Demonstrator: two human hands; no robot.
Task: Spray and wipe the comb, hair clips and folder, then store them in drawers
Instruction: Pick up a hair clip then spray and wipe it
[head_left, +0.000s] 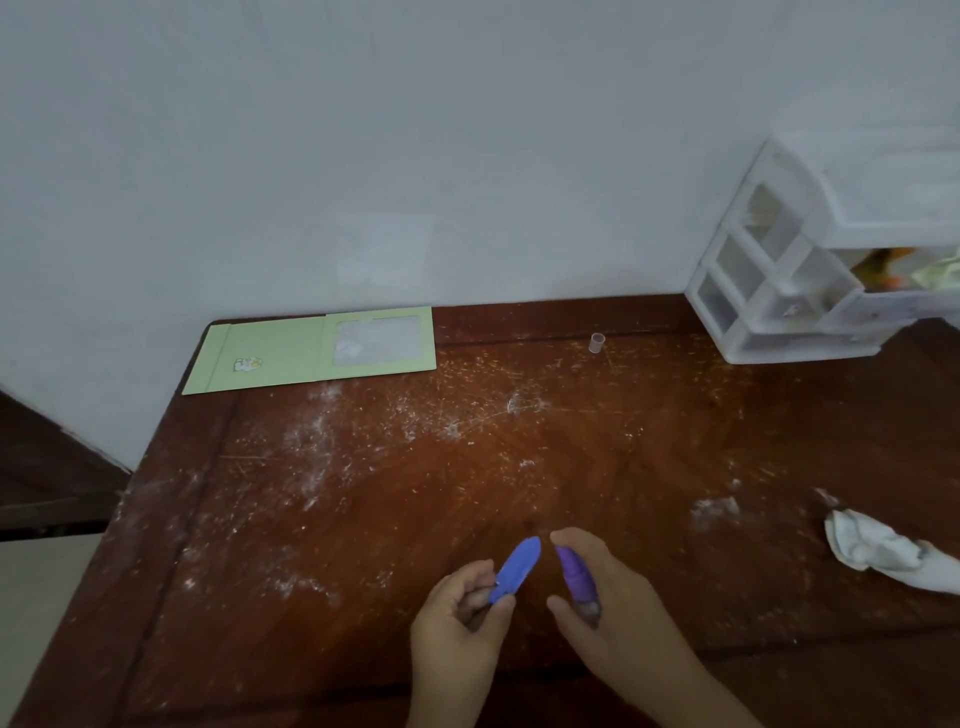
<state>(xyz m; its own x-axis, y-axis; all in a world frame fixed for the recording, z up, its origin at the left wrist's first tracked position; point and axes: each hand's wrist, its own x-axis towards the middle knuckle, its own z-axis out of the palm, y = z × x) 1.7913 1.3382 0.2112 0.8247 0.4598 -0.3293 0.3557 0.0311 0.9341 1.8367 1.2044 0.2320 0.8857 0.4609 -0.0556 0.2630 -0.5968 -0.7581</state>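
Hair clips are held low over the near middle of the wooden table (363, 519), one in each hand. A blue clip (516, 569) is pinched at its lower end by the curled fingers and thumb of the left hand (460, 623), its rounded tip angled up and to the right. A purple clip (574, 571) is gripped by the right hand (618, 603), whose thumb lies along one side while the fingers are wrapped round its base. The two clip tips are seen close together but apart. A crumpled white cloth (878, 551) is laid at the right edge of the table. A green folder (291, 351) is set flat at the far left, against the wall. A small clear cap (597, 343) is stood upright further right, near a white drawer unit (779, 280) in the far right corner, two of whose drawers are pulled out. White specks are scattered over the tabletop.
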